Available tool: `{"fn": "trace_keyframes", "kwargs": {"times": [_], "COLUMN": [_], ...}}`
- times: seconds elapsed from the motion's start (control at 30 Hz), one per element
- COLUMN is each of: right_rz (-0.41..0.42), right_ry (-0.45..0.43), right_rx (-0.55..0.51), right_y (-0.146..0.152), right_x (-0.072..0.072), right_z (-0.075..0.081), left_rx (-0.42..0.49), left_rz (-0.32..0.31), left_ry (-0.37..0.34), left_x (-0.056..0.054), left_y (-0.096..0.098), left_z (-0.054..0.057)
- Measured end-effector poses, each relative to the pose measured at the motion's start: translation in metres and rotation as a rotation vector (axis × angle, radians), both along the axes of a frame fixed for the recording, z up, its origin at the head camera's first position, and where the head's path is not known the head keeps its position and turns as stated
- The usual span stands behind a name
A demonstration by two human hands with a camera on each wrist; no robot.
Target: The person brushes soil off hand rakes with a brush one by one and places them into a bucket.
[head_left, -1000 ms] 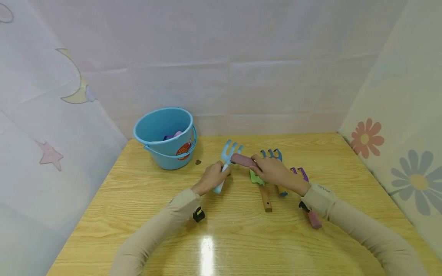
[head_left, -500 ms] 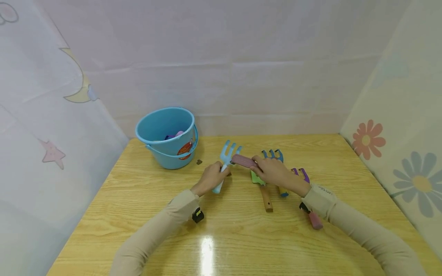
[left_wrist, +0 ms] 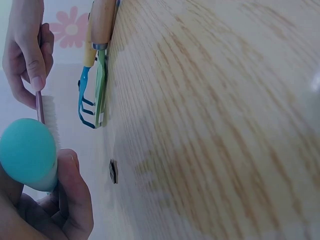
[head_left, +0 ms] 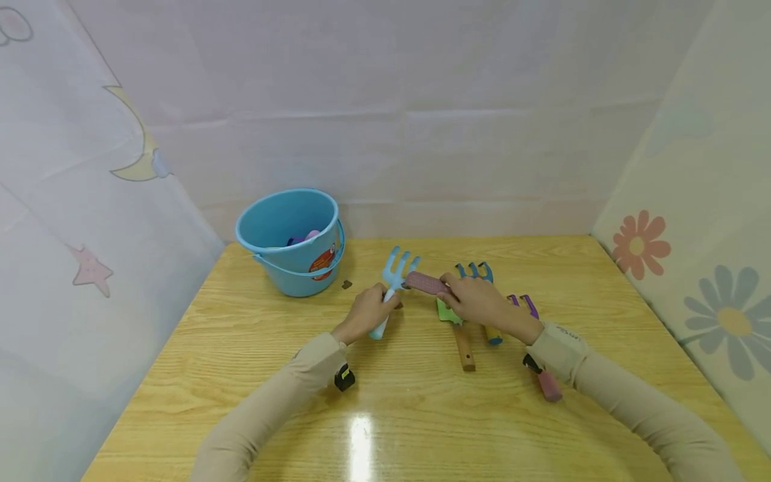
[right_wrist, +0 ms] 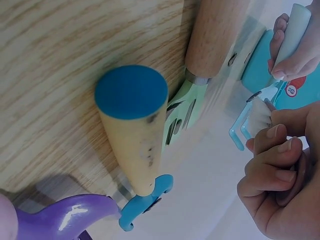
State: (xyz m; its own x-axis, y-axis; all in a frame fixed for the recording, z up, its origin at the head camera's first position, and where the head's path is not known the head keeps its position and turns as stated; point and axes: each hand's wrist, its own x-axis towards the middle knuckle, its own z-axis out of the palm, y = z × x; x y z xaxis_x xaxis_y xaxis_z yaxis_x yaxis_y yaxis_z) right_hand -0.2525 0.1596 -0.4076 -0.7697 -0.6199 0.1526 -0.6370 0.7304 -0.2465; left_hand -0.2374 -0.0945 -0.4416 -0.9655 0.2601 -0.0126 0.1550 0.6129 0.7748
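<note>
In the head view my left hand (head_left: 365, 312) grips the pale handle of a light blue hand fork (head_left: 394, 268), tines pointing away. My right hand (head_left: 476, 298) holds a scrubbing brush (head_left: 424, 282) with a mauve back, its front end at the base of the tines. White bristles (left_wrist: 50, 117) show under the brush in the left wrist view, beyond the fork handle's rounded teal end (left_wrist: 29, 150). The right wrist view has bristles (right_wrist: 259, 117) right at the fork's neck, with the fingers curled round the brush.
A blue bucket (head_left: 301, 274) with things inside stands back left. Right of centre lie a green slotted tool with a wooden handle (head_left: 465, 348), a blue rake with a yellow handle (right_wrist: 132, 145), a purple fork (head_left: 530, 304) and a pink-handled tool (head_left: 549, 386). Dark crumbs (head_left: 347, 284) lie near the bucket.
The hand fork has shifted very slightly left and toward me in the left hand. The right hand keeps the brush at almost the same spot on it.
</note>
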Motion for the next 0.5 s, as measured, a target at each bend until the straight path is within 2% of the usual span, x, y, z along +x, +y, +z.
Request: {"fn": "trace_keyframes", "kwargs": {"times": [0.2,0.5], "right_rz": [0.000,-0.009], "right_ry": [-0.007,-0.018], "right_rx": [-0.006,-0.002], "right_y": [0.0002,0.0012], "right_x": [-0.0002,-0.0014], "right_z": [-0.0006,-0.0023], "left_rx": [-0.003,-0.018], "left_rz": [-0.002,0.018], "left_ry": [0.008,0.023], "left_x": [-0.0001,0.0015], "left_y": [-0.0011,-0.0015], "left_z": [-0.0013,0.0035]}}
